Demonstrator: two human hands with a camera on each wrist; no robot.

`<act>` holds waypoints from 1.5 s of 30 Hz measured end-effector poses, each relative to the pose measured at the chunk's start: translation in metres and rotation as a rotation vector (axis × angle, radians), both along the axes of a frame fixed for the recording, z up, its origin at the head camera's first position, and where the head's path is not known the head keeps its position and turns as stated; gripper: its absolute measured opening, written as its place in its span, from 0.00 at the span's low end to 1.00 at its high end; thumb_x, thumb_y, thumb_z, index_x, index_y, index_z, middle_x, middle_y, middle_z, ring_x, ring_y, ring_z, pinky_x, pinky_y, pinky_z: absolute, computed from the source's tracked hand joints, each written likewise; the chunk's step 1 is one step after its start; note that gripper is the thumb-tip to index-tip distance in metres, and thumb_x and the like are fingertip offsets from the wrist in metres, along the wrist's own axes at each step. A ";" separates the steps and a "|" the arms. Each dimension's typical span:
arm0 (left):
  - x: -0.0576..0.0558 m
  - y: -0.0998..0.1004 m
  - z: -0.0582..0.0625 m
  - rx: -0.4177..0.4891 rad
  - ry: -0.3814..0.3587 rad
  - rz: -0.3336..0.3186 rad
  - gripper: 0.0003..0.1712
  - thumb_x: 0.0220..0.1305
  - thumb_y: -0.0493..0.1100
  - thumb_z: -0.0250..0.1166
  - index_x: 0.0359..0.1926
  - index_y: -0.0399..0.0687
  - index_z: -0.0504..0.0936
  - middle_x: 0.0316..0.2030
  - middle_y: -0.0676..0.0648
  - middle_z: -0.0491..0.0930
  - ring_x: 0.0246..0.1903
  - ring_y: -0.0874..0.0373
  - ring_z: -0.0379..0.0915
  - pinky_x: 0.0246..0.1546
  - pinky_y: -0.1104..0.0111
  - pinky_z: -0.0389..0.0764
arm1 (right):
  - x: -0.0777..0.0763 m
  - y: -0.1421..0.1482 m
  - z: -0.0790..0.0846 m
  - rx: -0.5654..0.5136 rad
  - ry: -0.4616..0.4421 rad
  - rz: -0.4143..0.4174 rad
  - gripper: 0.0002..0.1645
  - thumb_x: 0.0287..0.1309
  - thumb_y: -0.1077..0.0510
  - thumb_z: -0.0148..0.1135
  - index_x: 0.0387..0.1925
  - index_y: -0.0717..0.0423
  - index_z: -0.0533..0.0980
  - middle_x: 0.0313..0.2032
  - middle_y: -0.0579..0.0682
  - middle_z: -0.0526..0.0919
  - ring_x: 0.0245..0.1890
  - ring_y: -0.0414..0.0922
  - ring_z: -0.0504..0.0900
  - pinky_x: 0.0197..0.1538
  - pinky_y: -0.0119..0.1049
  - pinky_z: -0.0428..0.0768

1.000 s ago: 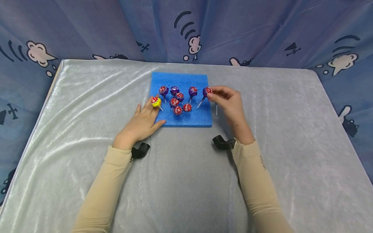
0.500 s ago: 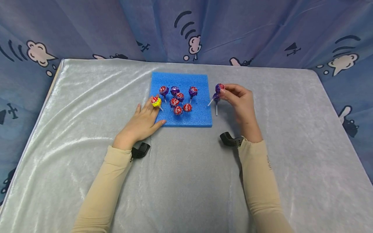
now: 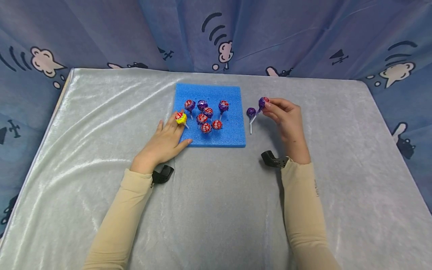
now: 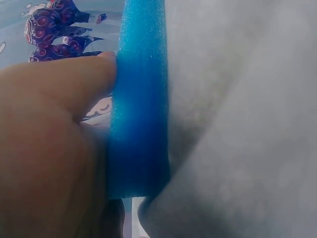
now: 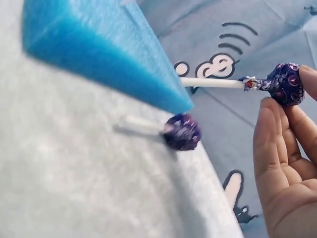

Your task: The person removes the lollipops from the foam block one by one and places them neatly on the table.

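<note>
My right hand (image 3: 286, 114) pinches a purple-and-red wrapped lollipop (image 3: 262, 103) by its candy head, its white stick pointing down and left. In the right wrist view that same lollipop (image 5: 286, 85) is between thumb and fingers, above the table. Another purple lollipop (image 3: 251, 112) lies on the cloth just right of the blue foam block (image 3: 233, 138). My left hand (image 3: 163, 142) rests flat on the block's left edge, fingers spread, beside a yellow lollipop (image 3: 181, 118) stuck in the foam. Several purple-and-red lollipops (image 3: 206, 128) stand upright in the block.
A pale grey velvety cloth (image 3: 216, 210) covers the table. Behind it hangs a blue-purple patterned curtain (image 3: 287, 33). Black wrist mounts (image 3: 274, 159) jut inward from both sleeves.
My right hand has carried its lollipop from above the foam block's right edge rightward, past the lollipop lying on the cloth. The left hand has stayed in place.
</note>
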State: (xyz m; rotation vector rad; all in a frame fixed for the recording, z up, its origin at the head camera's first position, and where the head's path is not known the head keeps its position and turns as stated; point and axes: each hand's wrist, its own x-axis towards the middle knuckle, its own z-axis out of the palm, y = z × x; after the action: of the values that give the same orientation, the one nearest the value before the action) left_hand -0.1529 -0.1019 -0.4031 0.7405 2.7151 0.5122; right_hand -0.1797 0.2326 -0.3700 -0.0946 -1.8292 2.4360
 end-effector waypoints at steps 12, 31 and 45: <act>0.000 0.000 -0.002 0.000 0.006 0.001 0.40 0.73 0.58 0.43 0.73 0.39 0.44 0.73 0.39 0.32 0.71 0.50 0.21 0.67 0.45 0.32 | -0.005 0.013 -0.020 -0.031 -0.148 0.013 0.04 0.54 0.68 0.65 0.26 0.62 0.83 0.26 0.51 0.85 0.26 0.43 0.84 0.35 0.32 0.82; -0.001 -0.001 0.000 0.004 0.004 0.000 0.40 0.72 0.58 0.44 0.73 0.37 0.46 0.73 0.38 0.33 0.71 0.49 0.22 0.67 0.45 0.33 | -0.012 0.014 -0.035 0.269 -0.146 -0.067 0.05 0.54 0.64 0.67 0.24 0.56 0.84 0.23 0.47 0.84 0.22 0.37 0.82 0.30 0.26 0.81; 0.000 -0.001 0.000 0.007 0.013 0.003 0.40 0.72 0.57 0.44 0.73 0.37 0.47 0.73 0.38 0.34 0.72 0.49 0.23 0.67 0.45 0.33 | -0.013 0.007 -0.038 0.550 -0.172 -0.189 0.10 0.52 0.57 0.70 0.28 0.61 0.84 0.22 0.43 0.83 0.20 0.35 0.81 0.28 0.24 0.80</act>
State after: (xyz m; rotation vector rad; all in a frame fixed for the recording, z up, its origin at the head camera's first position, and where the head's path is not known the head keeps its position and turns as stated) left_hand -0.1527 -0.1028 -0.4033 0.7451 2.7282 0.5199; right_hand -0.1932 0.2396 -0.4080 -0.4204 -2.3654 1.7764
